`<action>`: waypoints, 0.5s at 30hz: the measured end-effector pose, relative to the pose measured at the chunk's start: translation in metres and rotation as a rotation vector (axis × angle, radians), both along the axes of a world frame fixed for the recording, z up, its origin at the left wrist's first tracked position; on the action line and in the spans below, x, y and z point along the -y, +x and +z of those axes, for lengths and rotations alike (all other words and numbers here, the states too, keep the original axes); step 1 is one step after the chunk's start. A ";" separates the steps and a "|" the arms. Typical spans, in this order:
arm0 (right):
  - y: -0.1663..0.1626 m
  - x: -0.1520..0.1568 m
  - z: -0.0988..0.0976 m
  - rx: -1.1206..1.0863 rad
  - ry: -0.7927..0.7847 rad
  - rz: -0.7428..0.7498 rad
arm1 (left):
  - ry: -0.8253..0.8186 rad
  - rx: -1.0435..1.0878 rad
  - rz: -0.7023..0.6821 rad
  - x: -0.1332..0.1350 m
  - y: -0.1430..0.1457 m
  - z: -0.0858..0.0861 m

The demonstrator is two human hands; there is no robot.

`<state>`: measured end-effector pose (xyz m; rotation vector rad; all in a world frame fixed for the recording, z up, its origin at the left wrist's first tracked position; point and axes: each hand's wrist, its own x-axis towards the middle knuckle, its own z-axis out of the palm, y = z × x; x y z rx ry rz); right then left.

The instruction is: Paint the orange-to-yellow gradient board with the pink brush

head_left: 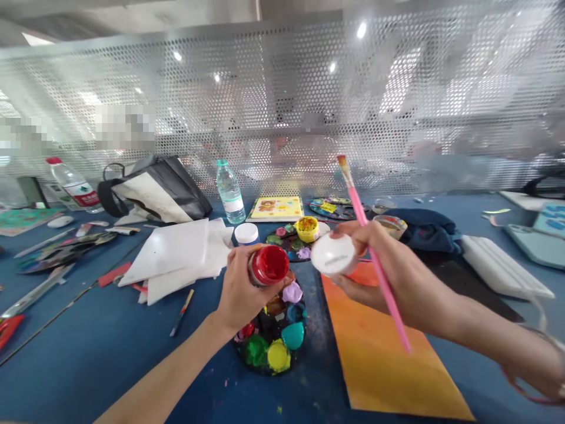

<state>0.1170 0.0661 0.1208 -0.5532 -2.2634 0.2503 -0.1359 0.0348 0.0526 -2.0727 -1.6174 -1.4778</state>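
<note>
At frame centre, the left hand (241,288) grips a red paint jar (269,266) with closed fingers, its open mouth tilted toward the white lid (333,254) just right, clasped by the right hand (375,265) alongside a diagonal pink paintbrush (358,197).

- Red paint jar (267,266): open, glossy paint at its mouth, tilted in the left hand (241,288) at frame centre.
- White lid (333,254): round, held in the right hand (375,259) just right of centre.
- Pink paintbrush (358,200): in that hand too, slanted, bristles up.
</note>
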 end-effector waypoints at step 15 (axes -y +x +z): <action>-0.075 -0.014 -0.024 0.038 -0.078 0.223 | -0.294 0.273 -0.248 0.001 -0.004 0.002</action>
